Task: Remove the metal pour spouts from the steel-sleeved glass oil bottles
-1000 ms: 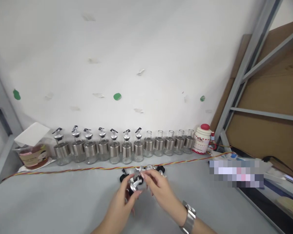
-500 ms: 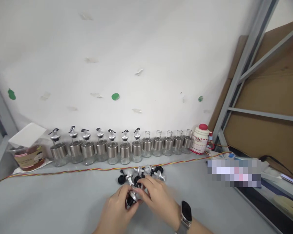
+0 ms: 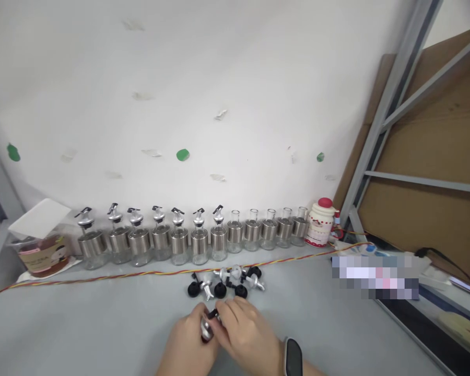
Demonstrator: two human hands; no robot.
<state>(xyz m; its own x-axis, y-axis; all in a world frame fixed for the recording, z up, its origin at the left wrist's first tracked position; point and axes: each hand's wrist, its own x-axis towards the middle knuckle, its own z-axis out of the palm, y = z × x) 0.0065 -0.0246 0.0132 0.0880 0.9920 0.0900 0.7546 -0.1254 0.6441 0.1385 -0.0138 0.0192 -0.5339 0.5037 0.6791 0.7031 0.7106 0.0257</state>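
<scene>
Near the front of the grey tabletop, my left hand (image 3: 190, 339) is closed around a silver-and-black bottle pour spout (image 3: 206, 330). My right hand (image 3: 246, 329) presses against it from the other side. Its thumb and fingers pinch the spout's small black part (image 3: 212, 314). Fingers cover much of this spout. Just beyond my hands lies a loose cluster of silver spouts (image 3: 237, 271) and black rubber stoppers (image 3: 220, 290).
Along the wall stand glass bottles with steel bands; several wear pour spouts (image 3: 178, 216), and several have bare necks (image 3: 253, 215). A red-yellow cord (image 3: 141, 273) runs before them. A plastic tub (image 3: 43, 256) is at left, a red-lidded jar (image 3: 320, 224) at right, near papers.
My right hand has drawn back from the cluster toward my left hand, uncovering the black stoppers. Both hands now close together on the spout, which has turned in my grip.
</scene>
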